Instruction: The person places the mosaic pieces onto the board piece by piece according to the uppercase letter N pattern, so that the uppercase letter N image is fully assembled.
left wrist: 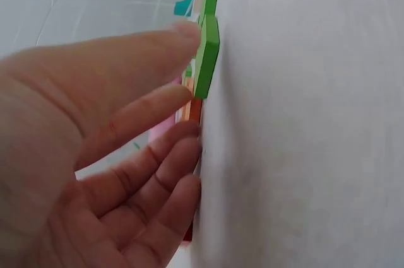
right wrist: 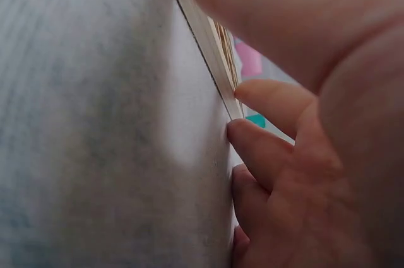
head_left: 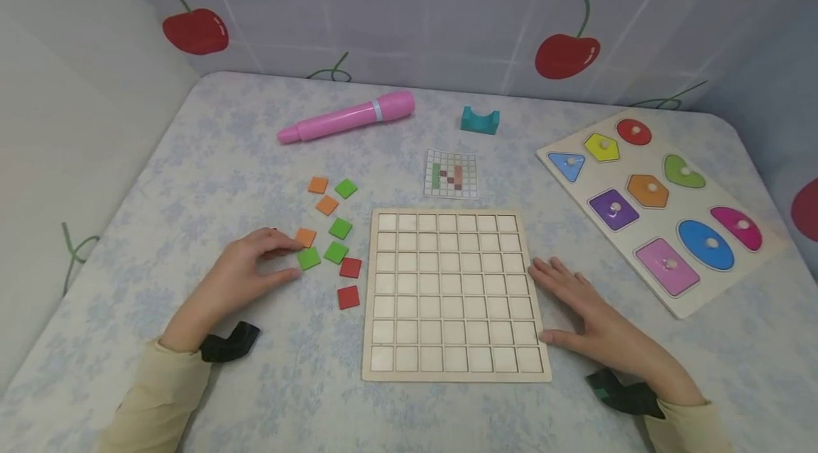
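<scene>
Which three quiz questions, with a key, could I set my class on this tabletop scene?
1. How many flat, square green tiles show in the head view?
2. True or false: the pale wooden grid board lies between the left hand and the right hand.
3. What colour is the heart-shaped piece on the off-white shape-puzzle board?
A) red
B) green
C) purple

Key: 1. Four. 2. True. 3. B.

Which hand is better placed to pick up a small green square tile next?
Probably the left hand: its fingers are close beside a small, flat green square tile. The right hand touches the right edge of the pale wooden grid board, which lies between it and the loose tiles.
</scene>
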`<state>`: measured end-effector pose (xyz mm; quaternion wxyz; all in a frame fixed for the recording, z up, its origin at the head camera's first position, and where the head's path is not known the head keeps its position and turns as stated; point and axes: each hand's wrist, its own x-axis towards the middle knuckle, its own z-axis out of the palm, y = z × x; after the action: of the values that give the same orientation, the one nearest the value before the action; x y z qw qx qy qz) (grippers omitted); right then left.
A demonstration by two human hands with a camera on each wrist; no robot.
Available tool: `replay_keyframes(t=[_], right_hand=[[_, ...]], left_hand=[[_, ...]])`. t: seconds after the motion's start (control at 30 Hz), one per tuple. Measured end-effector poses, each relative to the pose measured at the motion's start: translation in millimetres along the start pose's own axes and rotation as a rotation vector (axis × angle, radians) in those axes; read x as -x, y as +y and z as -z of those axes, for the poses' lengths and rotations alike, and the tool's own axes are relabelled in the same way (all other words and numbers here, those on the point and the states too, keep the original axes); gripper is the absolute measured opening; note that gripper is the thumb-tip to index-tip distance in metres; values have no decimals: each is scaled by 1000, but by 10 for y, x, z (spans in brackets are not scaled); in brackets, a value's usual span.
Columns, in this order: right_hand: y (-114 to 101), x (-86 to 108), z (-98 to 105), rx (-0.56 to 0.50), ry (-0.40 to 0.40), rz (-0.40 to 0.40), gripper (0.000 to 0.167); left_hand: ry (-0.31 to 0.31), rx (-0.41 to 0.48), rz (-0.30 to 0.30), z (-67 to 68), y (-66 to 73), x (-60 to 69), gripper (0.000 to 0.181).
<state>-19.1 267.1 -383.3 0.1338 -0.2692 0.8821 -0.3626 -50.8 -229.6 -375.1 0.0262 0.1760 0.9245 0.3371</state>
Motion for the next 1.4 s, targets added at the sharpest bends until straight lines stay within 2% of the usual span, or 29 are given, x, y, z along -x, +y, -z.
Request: replay_keyframes(t=[0.17,0.4,0.6,0.8,1.07,1.23,1.4], right_hand=[[6,9,-9,0,-6,2,80],[15,32,-9,8,10,9,80],[17,18,-13,17,8,6,80],[10,-9,-9,26,3,-5,80],[14,-15,-15,29,1,-6,81],[19,-14,-24,31,1,-1,81],[26,-16,-29,31,2,-16,80]], left_hand=[[-15,5,4,-69,6,-6,38],[47,-17,-12,-144,-5,-66,31],[74,-10,-16,-145,-28,-74,27],[110,-2,-51,-134,-29,-73,26],[103,37,-52,-143,-21,-54,28],[112,72,-57,-156,39,-39,29],[135,110,-85,-178,225,-56,31]])
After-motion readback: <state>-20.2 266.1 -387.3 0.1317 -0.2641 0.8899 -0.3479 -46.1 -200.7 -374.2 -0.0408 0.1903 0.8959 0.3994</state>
